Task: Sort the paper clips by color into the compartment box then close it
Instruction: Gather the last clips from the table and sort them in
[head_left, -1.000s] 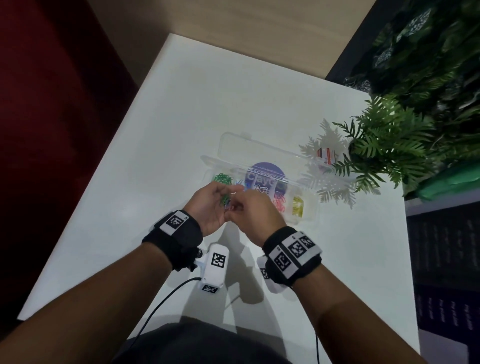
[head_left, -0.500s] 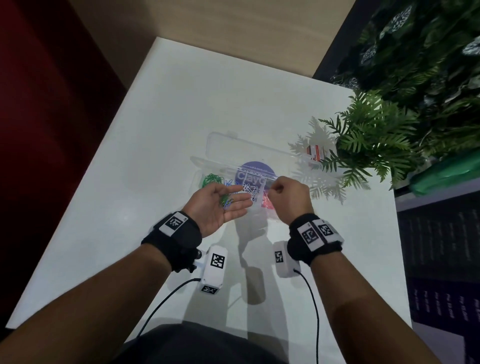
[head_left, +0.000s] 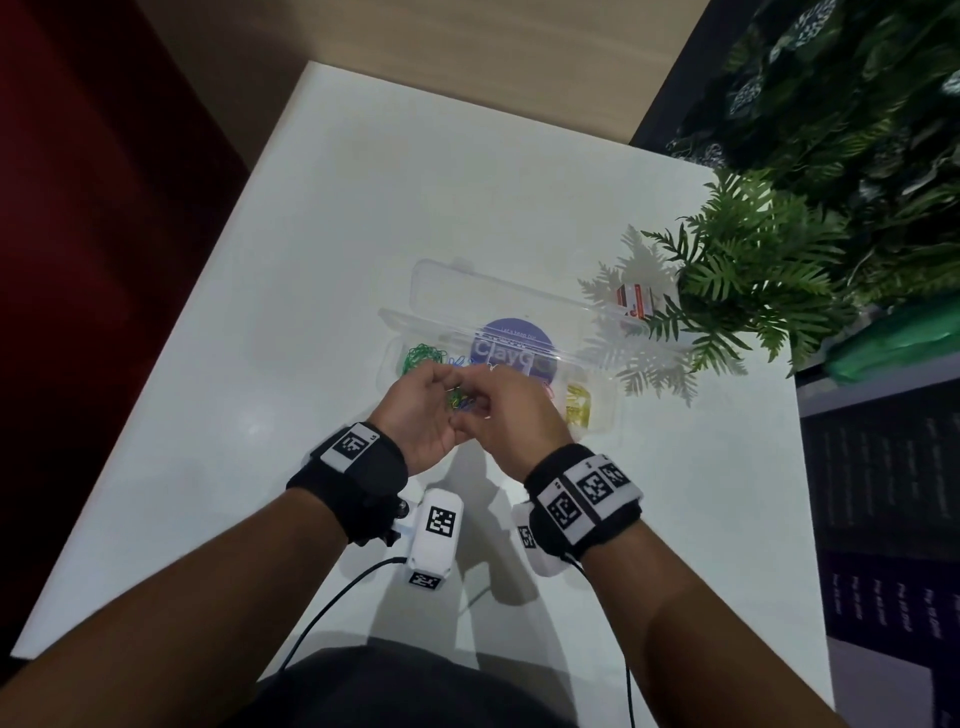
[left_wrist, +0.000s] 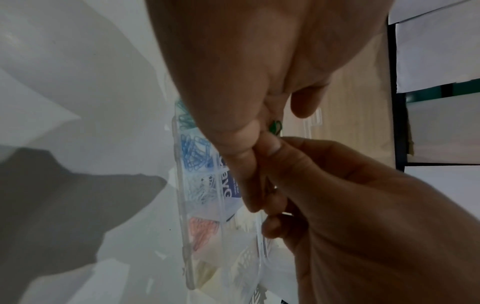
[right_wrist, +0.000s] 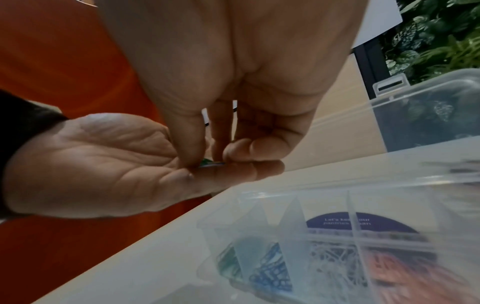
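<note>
Right hand (head_left: 506, 410) back over left hand (head_left: 421, 410), fern (head_left: 748, 275) beside.

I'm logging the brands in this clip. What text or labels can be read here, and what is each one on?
"ClayG": white letters, cut off, on the purple round sticker seen through the clear compartment box.
"Let's ke... our pantries ...an": small print on the same sticker, partly hidden by a divider in the right wrist view.
Red and white card by the fern: too small to read.
Wristband markers: square codes, no words.
</note>
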